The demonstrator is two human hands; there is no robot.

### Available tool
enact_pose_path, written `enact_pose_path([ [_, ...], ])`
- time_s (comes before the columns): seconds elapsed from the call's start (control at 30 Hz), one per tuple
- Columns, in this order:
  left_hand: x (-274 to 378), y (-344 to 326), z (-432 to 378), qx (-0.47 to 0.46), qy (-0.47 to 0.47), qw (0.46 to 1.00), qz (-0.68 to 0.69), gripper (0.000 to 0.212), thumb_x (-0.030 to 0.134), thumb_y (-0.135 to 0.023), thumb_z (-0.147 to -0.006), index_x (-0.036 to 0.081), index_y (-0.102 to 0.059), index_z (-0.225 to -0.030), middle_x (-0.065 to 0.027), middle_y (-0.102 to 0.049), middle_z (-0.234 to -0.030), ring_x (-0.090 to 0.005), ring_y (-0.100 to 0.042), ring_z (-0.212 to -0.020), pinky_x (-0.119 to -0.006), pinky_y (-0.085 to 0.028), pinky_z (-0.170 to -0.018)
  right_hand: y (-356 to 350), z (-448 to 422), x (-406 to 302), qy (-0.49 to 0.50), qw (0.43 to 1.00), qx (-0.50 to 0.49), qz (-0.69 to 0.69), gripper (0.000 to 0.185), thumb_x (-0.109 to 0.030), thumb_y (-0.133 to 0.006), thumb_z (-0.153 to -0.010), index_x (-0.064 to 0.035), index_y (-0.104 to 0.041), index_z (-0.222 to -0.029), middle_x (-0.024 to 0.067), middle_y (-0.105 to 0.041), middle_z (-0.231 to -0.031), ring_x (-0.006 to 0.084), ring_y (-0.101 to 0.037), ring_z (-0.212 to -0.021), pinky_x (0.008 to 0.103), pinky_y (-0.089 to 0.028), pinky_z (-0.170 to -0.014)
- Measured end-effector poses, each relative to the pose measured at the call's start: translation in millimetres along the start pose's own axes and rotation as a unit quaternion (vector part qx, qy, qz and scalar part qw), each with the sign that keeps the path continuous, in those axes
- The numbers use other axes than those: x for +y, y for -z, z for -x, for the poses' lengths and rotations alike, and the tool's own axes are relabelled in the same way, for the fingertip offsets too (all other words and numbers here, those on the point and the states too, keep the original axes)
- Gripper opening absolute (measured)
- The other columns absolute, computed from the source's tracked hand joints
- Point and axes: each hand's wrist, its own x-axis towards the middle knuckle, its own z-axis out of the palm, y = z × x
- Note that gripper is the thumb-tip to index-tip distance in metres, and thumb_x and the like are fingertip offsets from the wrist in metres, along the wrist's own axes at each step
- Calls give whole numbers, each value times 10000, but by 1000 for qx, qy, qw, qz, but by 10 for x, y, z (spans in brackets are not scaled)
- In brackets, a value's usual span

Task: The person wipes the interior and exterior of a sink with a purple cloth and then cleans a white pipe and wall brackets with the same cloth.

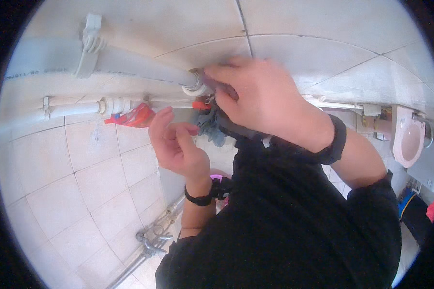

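Observation:
A white plastic pipe (141,63) runs along the pale tiled surface to a white collar (193,90). My right hand (264,95) is at the collar end, with a thin dark brownish sheet (217,85) pinched between thumb and fingers. The sheet lies against the pipe end; its material is blurred, and my hand hides what is behind it. My left hand (181,148) is raised lower down, palm partly turned up, fingers loosely bent and apart, with nothing seen in it. Beside its fingertips is a red plastic bag (135,116).
A white clamp (90,47) holds the pipe. A second pipe (76,109) runs below it. Under my right hand hang a blue-grey crumpled thing (211,128) and an orange-red piece (201,104). A metal tap (153,242) is at lower left, a pinkish basin-like fixture (408,139) at right.

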Motion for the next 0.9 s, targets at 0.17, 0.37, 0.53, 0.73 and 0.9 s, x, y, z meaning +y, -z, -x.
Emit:
enact_pose_path([
  [0.17,317,-273,220,-104,31,991,-73,511,31,-566,-934,-69,-473,-1426,-202,-554,-1409,-245,-572,-1197,-370,-506,-979,-157,-122,-107,-1,999,16,34,260,-227,-654,-836,-7,-717,-960,207,-718,-793,378,-730,-782,496,-602,-714],
  [0.37,335,-477,579,-187,69,978,-68,762,79,-694,-896,-64,-317,-1543,-247,-472,-1499,-316,-505,-1353,-410,-429,-1097,-112,-29,264,-18,995,-96,-20,272,-210,-632,-888,-72,-694,-1114,210,-706,-881,431,-689,-833,496,-568,-716],
  [0.53,476,-602,408,-73,79,993,43,836,16,-721,-901,-40,-223,-1570,-205,-502,-1461,-267,-533,-1310,-377,-441,-1084,-89,-121,-21,-29,995,21,-89,257,-191,-662,-881,-85,-641,-1114,207,-711,-920,448,-681,-811,503,-565,-713],
  [0.73,334,-539,306,-34,165,985,38,711,33,-810,-844,-42,-448,-1452,-145,-590,-1336,-216,-580,-1215,-355,-477,-1034,-111,-29,146,-42,972,-15,-229,454,-250,-728,-871,-71,-621,-1274,224,-721,-1020,415,-705,-913,436,-574,-819],
  [0.9,338,-661,353,9,63,998,-3,642,80,-799,-869,-62,-496,-1417,-143,-610,-1311,-208,-606,-1162,-347,-508,-980,-154,56,117,-58,947,17,-316,489,-271,-729,-850,-26,-639,-1264,231,-718,-1036,386,-702,-978,412,-557,-869],
])
